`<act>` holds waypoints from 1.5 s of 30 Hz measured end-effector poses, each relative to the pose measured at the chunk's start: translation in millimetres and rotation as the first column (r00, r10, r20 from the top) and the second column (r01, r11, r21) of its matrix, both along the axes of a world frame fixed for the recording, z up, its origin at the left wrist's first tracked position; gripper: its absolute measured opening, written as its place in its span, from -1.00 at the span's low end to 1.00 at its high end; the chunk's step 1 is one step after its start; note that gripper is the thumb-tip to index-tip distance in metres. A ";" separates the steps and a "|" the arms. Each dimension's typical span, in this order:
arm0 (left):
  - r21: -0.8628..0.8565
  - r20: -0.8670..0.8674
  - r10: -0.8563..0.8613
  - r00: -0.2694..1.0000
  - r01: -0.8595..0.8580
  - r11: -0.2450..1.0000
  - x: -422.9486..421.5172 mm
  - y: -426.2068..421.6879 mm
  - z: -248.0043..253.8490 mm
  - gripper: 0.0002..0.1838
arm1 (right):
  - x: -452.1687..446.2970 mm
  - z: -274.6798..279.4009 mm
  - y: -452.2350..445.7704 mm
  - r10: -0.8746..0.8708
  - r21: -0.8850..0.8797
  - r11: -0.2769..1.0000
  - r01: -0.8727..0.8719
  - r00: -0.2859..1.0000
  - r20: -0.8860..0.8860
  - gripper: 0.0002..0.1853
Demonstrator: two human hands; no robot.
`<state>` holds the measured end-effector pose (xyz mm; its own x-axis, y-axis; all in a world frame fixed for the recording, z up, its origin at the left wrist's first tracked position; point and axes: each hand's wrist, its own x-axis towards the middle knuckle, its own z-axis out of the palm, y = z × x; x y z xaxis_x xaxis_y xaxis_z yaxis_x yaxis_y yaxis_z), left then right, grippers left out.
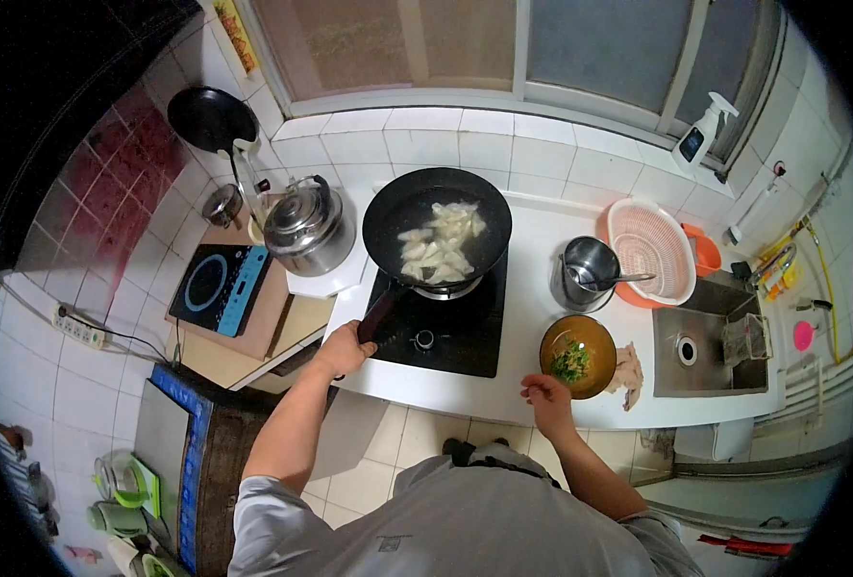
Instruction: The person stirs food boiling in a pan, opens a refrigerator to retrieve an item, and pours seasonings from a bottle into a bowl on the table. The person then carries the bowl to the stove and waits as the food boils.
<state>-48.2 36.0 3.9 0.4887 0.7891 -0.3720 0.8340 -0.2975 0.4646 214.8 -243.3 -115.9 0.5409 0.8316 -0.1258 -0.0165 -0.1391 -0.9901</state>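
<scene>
My left hand (346,350) is wrapped round the dark handle (380,313) of a black wok (383,216). The wok sits on the black glass hob (469,332) and holds pale dumplings (441,240) in liquid, bunched toward its middle and right. My right hand (547,392) hovers by the near left rim of an amber bowl (599,370), its fingers loosely curled with nothing visible in them. Chopped greens (570,363) lie in that bowl. I cannot tell whether the hand touches the rim.
A steel kettle (301,231) stands left of the wok, beside an induction plate (220,288). To the right are a steel pot (580,288) with a ladle (636,277) across it, a pink colander (647,245), a crumpled cloth (628,373) and the sink (710,370).
</scene>
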 end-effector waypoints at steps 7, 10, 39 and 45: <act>0.625 0.205 -0.067 0.977 -0.077 0.777 6.0 -27.3 -1.3 -0.61 | -8.6 -4.8 8.2 0.083 -0.108 0.991 -0.082 0.997 0.002 -0.80; 0.683 0.328 -0.260 0.908 -0.038 0.729 26.0 -51.5 14.5 -0.66 | -9.2 -14.9 10.9 0.098 -0.136 0.986 -0.100 0.995 -0.024 -0.78; 0.225 -0.184 -0.222 0.957 0.261 0.939 46.4 -135.2 -150.0 -0.30 | -2.6 -67.5 -7.8 0.610 -0.591 0.784 -0.190 0.414 0.676 -0.27; 0.233 -0.213 -0.220 0.952 0.269 0.935 49.0 -129.9 -155.1 -0.23 | -5.8 -60.8 -4.4 0.648 -0.638 0.751 -0.167 0.366 0.668 -0.19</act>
